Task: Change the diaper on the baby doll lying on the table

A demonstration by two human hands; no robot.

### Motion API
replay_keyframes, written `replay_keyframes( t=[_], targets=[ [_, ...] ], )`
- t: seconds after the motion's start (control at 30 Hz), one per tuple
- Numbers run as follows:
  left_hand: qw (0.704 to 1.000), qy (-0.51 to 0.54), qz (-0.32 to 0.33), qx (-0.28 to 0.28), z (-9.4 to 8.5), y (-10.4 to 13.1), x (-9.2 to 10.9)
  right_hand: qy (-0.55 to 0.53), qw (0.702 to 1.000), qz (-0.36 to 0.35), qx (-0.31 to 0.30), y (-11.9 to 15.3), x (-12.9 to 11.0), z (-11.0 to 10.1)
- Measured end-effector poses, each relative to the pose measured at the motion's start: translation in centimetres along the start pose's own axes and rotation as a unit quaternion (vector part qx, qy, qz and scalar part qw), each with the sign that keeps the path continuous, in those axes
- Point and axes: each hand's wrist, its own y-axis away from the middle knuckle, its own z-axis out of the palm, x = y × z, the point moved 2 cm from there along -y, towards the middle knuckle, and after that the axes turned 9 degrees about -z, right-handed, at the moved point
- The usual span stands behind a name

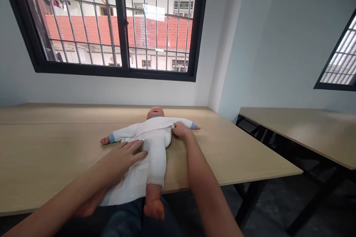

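Observation:
A baby doll [155, 139] lies on its back on the wooden table [55, 155], head toward the window, arms spread, dressed in a white garment [133, 181] with blue cuffs. One bare leg hangs over the table's near edge. My left hand [125, 155] rests flat, fingers apart, on the loose white cloth beside the doll's hip. At the doll's armpit, on the sleeve side, my right hand [180, 130] pinches the white garment.
A large barred window [116, 22] fills the wall behind the table. A second wooden table [306, 129] with black legs stands to the right across a gap of dark floor. Another window [342, 63] shows at the far right.

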Motion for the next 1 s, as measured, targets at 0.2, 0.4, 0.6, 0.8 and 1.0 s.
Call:
replay_keyframes(
  t=[0.2, 0.4, 0.6, 0.8, 1.0],
  targets=[
    [0.993, 0.098, 0.02, -0.066, 0.4, -0.3, 0.1, -0.008, 0.997, 0.002, 0.075, -1.1, 1.7, -0.4],
    [0.965, 0.227, -0.008, -0.128, -1.2, -0.6, 0.4, -0.141, 0.987, -0.075, 0.034, -1.3, -1.1, 1.0],
    [0.948, 0.269, -0.002, -0.17, -1.6, -1.2, 0.4, -0.071, 0.985, -0.099, -0.121, -0.4, -3.0, 1.7],
    [0.966, 0.218, -0.023, -0.141, -0.5, -1.5, 0.9, -0.004, 0.967, -0.07, -0.247, 0.0, -4.1, 0.7],
    [0.972, 0.206, -0.041, -0.101, -0.9, -1.7, 2.2, 0.021, 0.946, -0.09, -0.311, 0.5, -4.4, 1.0]
  ],
)
